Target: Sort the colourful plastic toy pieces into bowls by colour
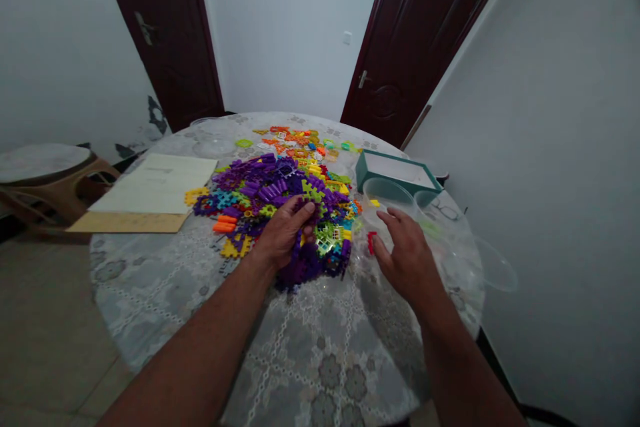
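Observation:
A large heap of plastic building pieces (270, 190), mostly purple with green, yellow, blue and orange ones, lies mid-table. Over its near side my left hand (287, 232) is closed on a purple building piece (299, 245); its full shape is partly hidden by the fingers. To the right of the heap, my right hand (403, 247) hovers with thumb and fingers apart, holding nothing that I can see. A small red piece (371, 242) is close to its thumb. Just beyond the fingers stands a clear round tub (387, 192) with a yellow piece visible at it.
A green-rimmed box (397, 170) stands at the back right, with clear lids or tubs (493, 267) at the table's right edge. Cream paper and card (155, 183) lie on the left. Orange and yellow pieces (295, 140) are scattered behind the heap. A stool (45, 163) stands left.

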`<control>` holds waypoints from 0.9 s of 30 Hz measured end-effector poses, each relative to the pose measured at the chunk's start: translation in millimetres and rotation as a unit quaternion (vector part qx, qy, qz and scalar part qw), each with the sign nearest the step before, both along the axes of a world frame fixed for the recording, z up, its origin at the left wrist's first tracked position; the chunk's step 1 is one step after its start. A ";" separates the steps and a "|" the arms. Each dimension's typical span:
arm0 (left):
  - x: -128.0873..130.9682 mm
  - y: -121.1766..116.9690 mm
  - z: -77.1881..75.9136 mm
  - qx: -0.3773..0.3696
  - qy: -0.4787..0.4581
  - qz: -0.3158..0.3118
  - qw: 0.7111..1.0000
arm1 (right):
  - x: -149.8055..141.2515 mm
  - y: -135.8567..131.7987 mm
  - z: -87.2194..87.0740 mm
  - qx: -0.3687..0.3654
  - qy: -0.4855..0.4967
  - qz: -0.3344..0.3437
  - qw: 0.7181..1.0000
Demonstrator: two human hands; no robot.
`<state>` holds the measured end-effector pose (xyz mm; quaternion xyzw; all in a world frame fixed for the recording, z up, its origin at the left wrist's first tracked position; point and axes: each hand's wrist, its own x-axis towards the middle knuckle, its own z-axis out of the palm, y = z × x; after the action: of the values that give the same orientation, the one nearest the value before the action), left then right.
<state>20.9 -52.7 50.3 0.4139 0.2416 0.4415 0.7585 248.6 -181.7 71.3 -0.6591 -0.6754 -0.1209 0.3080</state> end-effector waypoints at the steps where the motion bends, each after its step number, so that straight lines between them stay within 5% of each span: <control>1: -0.2 -0.9 0.5 0.004 0.006 -0.005 1.000 | -4.2 4.5 1.6 0.006 0.012 0.014 1.000; 7: -0.8 -7.1 0.9 0.057 0.051 -0.066 0.995 | -38.9 29.9 19.5 -0.019 0.145 0.104 0.984; 11: -1.5 -10.1 2.4 0.087 0.084 -0.114 0.986 | -50.8 39.5 14.4 -0.043 0.240 0.087 0.966; 17: -1.6 -10.8 3.8 0.095 0.111 -0.099 0.984 | -48.6 44.9 -5.3 -0.094 0.381 0.085 0.916; 27: -1.2 -8.2 -0.1 0.102 0.155 -0.090 0.978 | -53.5 44.3 -9.2 -0.029 0.559 0.033 0.828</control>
<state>19.7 -60.9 50.2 0.5728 0.2718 0.3240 0.7022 195.1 -137.4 62.1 -0.5996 -0.4126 0.2983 0.6175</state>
